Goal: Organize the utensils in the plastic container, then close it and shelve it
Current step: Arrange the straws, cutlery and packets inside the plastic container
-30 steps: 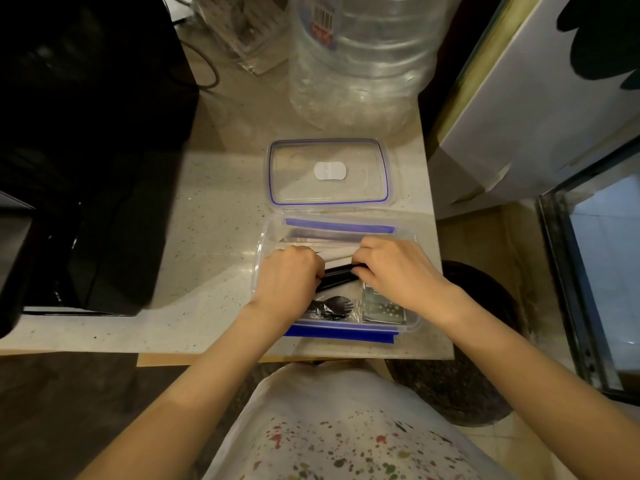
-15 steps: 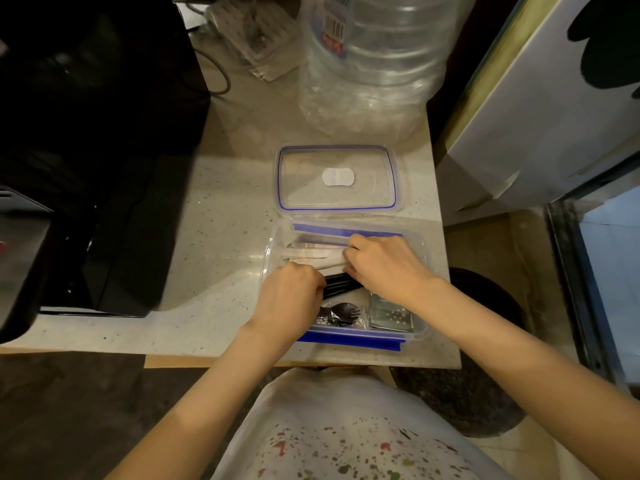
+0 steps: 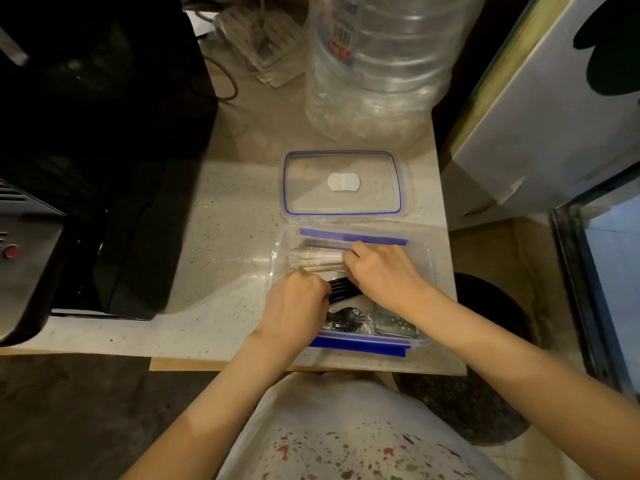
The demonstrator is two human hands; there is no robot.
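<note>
1. The clear plastic container [image 3: 427, 268] sat at the front right corner of the worktop [image 3: 225, 237], its blue clips along its far and near sides.
2. Its lid [image 3: 343, 183] lay flat on the worktop just behind it, off the container, with a white patch in the middle.
3. The left hand [image 3: 294, 306] was inside the container at its left end, fingers curled into a closed fist over the black utensils [image 3: 341, 289]; whether it truly gripped them could not be told.
4. The right hand [image 3: 381, 271] reached in from the right, fingers bent down onto the pale wrapped utensils [image 3: 315, 259] along the far side and touching the black ones; its grip could not be told.
5. A black spork [image 3: 346, 318] lay in a clear wrapper by the container's near wall, with a small packet [image 3: 394, 322] just to its right.
6. A large clear water bottle [image 3: 374, 64] stood at the back right of the worktop, and a black appliance [image 3: 104, 150] filled the left side.
</note>
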